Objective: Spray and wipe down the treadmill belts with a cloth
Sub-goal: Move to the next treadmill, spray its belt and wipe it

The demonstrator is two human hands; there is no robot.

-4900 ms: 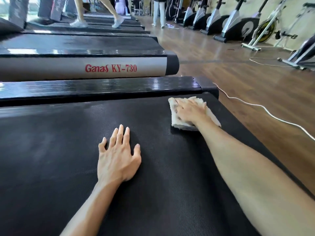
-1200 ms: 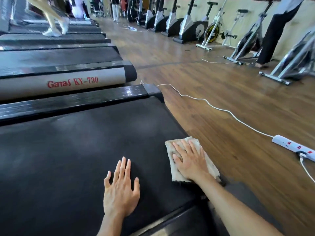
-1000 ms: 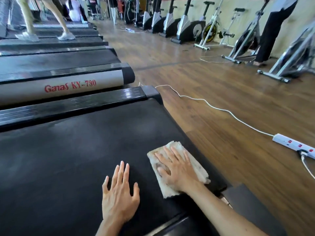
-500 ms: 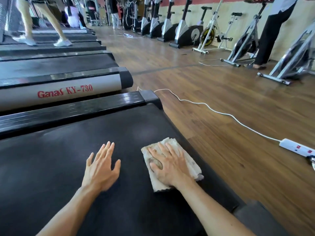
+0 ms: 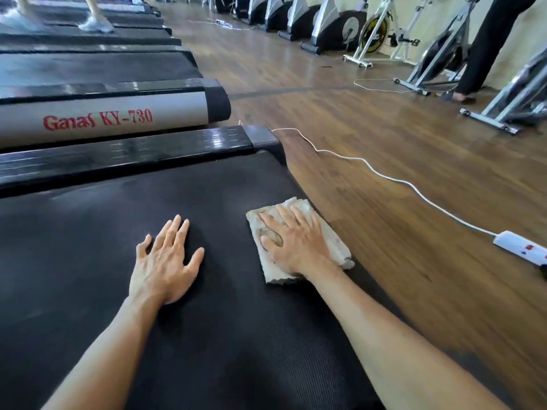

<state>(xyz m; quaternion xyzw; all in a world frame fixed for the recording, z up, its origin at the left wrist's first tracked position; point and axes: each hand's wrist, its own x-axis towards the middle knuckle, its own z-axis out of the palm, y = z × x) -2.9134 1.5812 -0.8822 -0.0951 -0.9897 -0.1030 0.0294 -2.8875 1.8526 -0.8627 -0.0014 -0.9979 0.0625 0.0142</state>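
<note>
A black treadmill belt (image 5: 88,247) fills the lower left of the head view. On it, close to its right end, lies a folded off-white cloth (image 5: 331,241) with dirty patches. My right hand (image 5: 296,241) presses flat on the cloth, fingers straight and spread. My left hand (image 5: 165,261) rests flat on the bare belt to the left of the cloth, fingers straight. No spray bottle is in view.
A glossy black side rail (image 5: 133,152) borders the belt's far side, then a grey treadmill marked Ganas KY-730 (image 5: 97,119). A white cable (image 5: 384,176) runs over the wooden floor to a power strip (image 5: 524,250). Exercise bikes (image 5: 381,34) and a standing person (image 5: 488,45) are far right.
My right hand slid the cloth along the belt's end toward the far rail. My left hand shifted forward on the belt. The view moved closer.
</note>
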